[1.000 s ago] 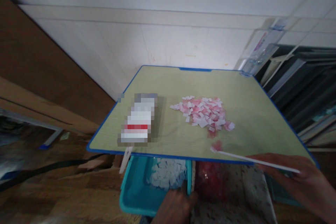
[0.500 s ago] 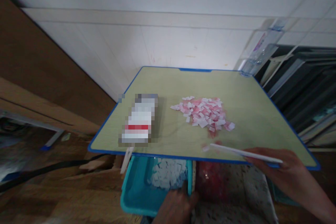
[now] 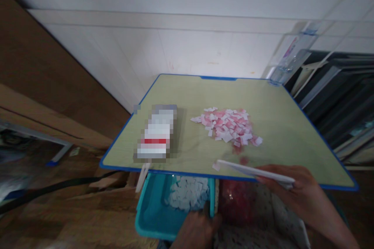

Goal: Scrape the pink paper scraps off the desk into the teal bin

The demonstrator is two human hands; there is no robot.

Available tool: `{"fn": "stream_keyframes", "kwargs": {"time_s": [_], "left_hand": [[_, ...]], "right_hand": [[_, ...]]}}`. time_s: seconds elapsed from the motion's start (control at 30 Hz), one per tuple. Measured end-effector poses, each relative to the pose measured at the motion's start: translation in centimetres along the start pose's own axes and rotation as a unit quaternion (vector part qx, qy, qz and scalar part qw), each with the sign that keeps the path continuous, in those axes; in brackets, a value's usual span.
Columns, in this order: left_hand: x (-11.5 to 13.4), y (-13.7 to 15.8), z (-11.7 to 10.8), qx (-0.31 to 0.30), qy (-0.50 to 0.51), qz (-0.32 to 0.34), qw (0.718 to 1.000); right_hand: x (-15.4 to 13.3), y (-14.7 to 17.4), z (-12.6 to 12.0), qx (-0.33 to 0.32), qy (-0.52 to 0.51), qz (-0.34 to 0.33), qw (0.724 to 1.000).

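My right hand (image 3: 300, 190) is closed around white tweezers (image 3: 257, 172), low over the near edge of the yellow-green table. Beside the tweezers' tip is a small paper piece (image 3: 216, 166); whether the tip pinches it I cannot tell. Beyond lies a heap of pink and white paper pieces (image 3: 229, 124). My left hand (image 3: 198, 227) is closed on the right rim of a teal basin (image 3: 154, 221) below the table edge. Inside the basin are many white pieces (image 3: 189, 192).
A pixelated phone-like object (image 3: 156, 134) stands on the left of the table (image 3: 187, 93), a white clip (image 3: 142, 177) below it. A clear bottle (image 3: 292, 58) stands at the back right corner. Dark panels (image 3: 341, 85) lean on the right. A red stain (image 3: 236, 198) marks the cloth below.
My right hand has moved left with the tweezers along the near table edge. The small paper piece by the tip has shifted left too. My left hand stays at the basin.
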State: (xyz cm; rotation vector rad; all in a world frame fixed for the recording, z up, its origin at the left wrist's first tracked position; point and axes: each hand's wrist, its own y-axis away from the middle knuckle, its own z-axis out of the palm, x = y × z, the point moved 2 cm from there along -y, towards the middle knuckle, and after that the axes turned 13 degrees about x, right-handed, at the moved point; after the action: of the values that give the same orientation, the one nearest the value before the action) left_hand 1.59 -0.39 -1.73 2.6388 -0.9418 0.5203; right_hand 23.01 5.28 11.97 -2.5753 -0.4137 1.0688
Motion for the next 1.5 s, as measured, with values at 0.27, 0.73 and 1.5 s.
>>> {"fn": "stream_keyframes", "kwargs": {"time_s": [0.27, 0.73, 1.5], "left_hand": [[-0.2, 0.0, 0.6, 0.0, -0.022, -0.002, 1.0], [0.1, -0.1, -0.1, -0.002, -0.026, 0.009, 1.0], [0.1, -0.1, -0.1, 0.002, -0.021, 0.013, 1.0]], "right_hand": [[0.5, -0.3, 0.4, 0.047, 0.042, 0.03, 0.998], [0.2, 0.4, 1.2, 0.104, 0.055, 0.062, 0.991], [-1.6, 0.5, 3.6, 0.014, -0.037, 0.073, 0.997]]}}
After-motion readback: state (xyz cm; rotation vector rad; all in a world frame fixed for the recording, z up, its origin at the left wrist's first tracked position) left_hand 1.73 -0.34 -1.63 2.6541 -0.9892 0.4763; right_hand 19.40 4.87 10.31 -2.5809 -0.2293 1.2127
